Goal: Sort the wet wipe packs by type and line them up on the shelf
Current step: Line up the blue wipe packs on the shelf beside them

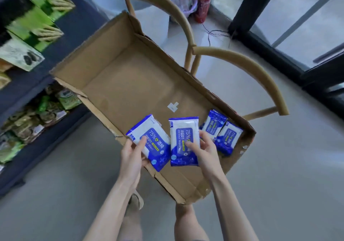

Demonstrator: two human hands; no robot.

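While the left hand (133,157) pinches the left alcohol wipe pack (150,136) and the right hand (205,150) the right pack (181,134) above the cardboard box (115,69), thumbs on top, two spare packs (221,133) lie in its corner. Probably light, soft, slippery pouches: grip across the flat faces.

The left hand (133,154) grips the left pack (151,129) and the right hand (205,147) grips the right pack (183,129), side by side with no gap to slip through. Ahead of both hands the box (130,84) floor is wide open. Just right of the right hand lie the spare packs (222,133), against the box wall. Left of the left hand is a low box wall, then floor (65,166), then the shelf (22,86).
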